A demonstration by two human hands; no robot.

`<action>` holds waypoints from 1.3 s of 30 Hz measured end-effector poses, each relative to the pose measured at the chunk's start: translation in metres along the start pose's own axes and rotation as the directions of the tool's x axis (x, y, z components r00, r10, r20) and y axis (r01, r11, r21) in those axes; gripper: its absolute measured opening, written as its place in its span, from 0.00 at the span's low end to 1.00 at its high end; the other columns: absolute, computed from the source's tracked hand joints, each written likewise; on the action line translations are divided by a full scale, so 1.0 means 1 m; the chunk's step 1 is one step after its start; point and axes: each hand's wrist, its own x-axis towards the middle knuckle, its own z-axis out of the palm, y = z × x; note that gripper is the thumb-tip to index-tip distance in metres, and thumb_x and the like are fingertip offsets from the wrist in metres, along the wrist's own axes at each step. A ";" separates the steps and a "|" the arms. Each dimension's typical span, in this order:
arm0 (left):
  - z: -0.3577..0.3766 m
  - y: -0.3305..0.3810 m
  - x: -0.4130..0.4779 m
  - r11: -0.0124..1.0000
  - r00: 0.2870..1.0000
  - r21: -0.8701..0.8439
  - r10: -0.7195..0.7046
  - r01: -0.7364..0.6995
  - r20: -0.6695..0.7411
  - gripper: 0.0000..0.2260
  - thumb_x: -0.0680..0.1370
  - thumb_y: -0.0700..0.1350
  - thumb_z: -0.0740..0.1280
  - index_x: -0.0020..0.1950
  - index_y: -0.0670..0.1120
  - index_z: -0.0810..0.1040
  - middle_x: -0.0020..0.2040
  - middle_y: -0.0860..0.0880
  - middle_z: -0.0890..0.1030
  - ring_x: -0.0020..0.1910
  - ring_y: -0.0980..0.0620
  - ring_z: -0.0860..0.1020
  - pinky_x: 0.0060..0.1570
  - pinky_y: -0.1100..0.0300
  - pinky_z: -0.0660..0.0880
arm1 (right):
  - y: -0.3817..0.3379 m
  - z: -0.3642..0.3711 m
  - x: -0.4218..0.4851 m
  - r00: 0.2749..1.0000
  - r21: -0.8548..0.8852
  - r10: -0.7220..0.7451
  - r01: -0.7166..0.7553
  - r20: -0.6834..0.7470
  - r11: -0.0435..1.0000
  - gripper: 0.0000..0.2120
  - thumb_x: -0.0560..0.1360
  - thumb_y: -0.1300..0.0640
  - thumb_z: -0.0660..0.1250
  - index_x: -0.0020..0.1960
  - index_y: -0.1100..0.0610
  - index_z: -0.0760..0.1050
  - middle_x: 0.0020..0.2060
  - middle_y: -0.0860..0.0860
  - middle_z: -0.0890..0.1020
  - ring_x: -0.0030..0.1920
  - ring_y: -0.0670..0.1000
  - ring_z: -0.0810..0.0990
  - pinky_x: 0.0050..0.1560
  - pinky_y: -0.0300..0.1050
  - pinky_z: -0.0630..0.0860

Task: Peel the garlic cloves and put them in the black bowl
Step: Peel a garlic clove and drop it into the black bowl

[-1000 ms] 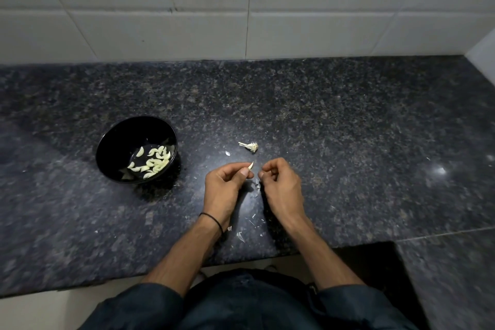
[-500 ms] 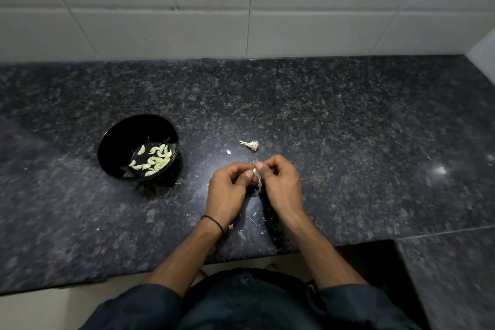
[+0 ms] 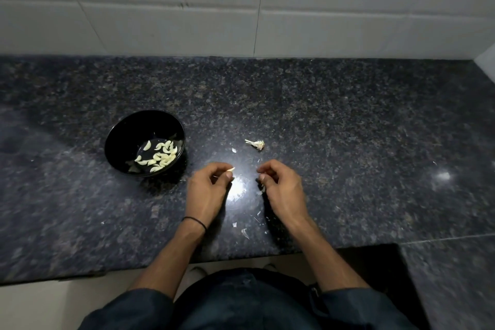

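Observation:
My left hand (image 3: pixel 207 190) pinches a small pale garlic clove (image 3: pixel 231 169) between thumb and fingertips; only the clove's tip shows. A short gap to the right, my right hand (image 3: pixel 281 187) has its fingers curled, and a scrap of pale garlic skin (image 3: pixel 262 189) shows just under the fingers. The black bowl (image 3: pixel 126 131) stands on the dark granite counter to the left of my left hand, with several peeled cloves (image 3: pixel 158 157) lying in it.
A bare garlic stem (image 3: pixel 255 143) lies on the counter just beyond my hands, with a skin flake (image 3: pixel 234 150) near it. More skin bits (image 3: pixel 244 233) lie between my wrists. The counter's front edge (image 3: pixel 160 270) runs below, and a white tiled wall (image 3: pixel 241 8) rises behind.
My hands were together at the clove half a second ago; now they have drawn apart, the left keeping the clove and the right coming away with skin.

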 end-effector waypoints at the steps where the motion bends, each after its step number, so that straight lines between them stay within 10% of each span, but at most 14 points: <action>1: -0.005 -0.004 0.001 1.000 1.000 0.029 0.007 -0.007 -0.028 0.05 0.76 0.38 0.72 0.48 0.46 0.85 0.43 0.52 0.86 0.42 0.60 0.82 0.44 0.73 0.74 | 0.000 0.002 0.002 1.000 -0.017 -0.028 0.028 0.011 0.999 0.09 0.78 0.67 0.66 0.49 0.56 0.81 0.44 0.48 0.83 0.42 0.41 0.83 0.42 0.29 0.74; 5: -0.017 -0.014 0.005 0.986 0.985 0.151 0.091 -0.070 -0.143 0.05 0.75 0.39 0.74 0.50 0.46 0.85 0.46 0.51 0.83 0.43 0.57 0.80 0.47 0.73 0.73 | -0.014 0.012 0.017 0.975 -0.135 -0.209 0.218 0.081 0.966 0.13 0.79 0.72 0.60 0.54 0.62 0.82 0.51 0.53 0.80 0.45 0.49 0.84 0.46 0.26 0.74; 13: -0.021 -0.022 0.010 0.953 0.980 0.287 0.141 -0.097 -0.139 0.06 0.75 0.38 0.73 0.51 0.45 0.85 0.46 0.48 0.81 0.44 0.51 0.80 0.51 0.56 0.77 | -0.021 0.036 0.048 0.827 -0.512 -0.339 0.549 0.449 0.660 0.24 0.76 0.69 0.60 0.71 0.62 0.71 0.68 0.57 0.72 0.67 0.58 0.69 0.69 0.54 0.70; 20: -0.028 -0.027 0.005 0.946 0.980 0.294 0.171 -0.134 -0.103 0.10 0.73 0.36 0.75 0.53 0.42 0.83 0.46 0.47 0.78 0.40 0.57 0.74 0.44 0.77 0.68 | 0.018 0.007 -0.004 0.760 -0.481 -0.390 0.638 0.520 0.602 0.31 0.71 0.72 0.64 0.73 0.61 0.68 0.71 0.55 0.69 0.70 0.55 0.66 0.71 0.49 0.69; 24: -0.034 -0.025 -0.011 0.944 0.973 0.287 0.204 -0.166 -0.110 0.10 0.75 0.33 0.72 0.54 0.41 0.83 0.48 0.48 0.77 0.38 0.59 0.74 0.45 0.72 0.70 | 0.040 -0.009 -0.031 0.725 -0.407 -0.448 0.675 0.523 0.615 0.29 0.70 0.72 0.66 0.71 0.62 0.71 0.69 0.54 0.72 0.69 0.54 0.69 0.68 0.48 0.73; 32: -0.036 -0.023 -0.042 0.913 0.967 0.344 0.251 -0.222 -0.043 0.09 0.77 0.35 0.70 0.55 0.43 0.82 0.50 0.50 0.77 0.43 0.61 0.75 0.50 0.73 0.70 | 0.050 -0.030 -0.003 0.944 -0.333 -0.322 0.328 0.074 0.884 0.17 0.81 0.66 0.59 0.67 0.63 0.77 0.64 0.56 0.78 0.65 0.56 0.74 0.71 0.35 0.62; 39: -0.029 -0.027 -0.058 0.887 0.975 0.409 0.219 -0.213 0.033 0.08 0.77 0.38 0.70 0.56 0.44 0.81 0.52 0.52 0.74 0.48 0.53 0.76 0.55 0.58 0.75 | 0.045 0.007 -0.037 0.920 -0.337 -0.347 0.389 0.180 0.857 0.15 0.81 0.65 0.61 0.66 0.62 0.76 0.61 0.56 0.75 0.58 0.54 0.71 0.60 0.36 0.65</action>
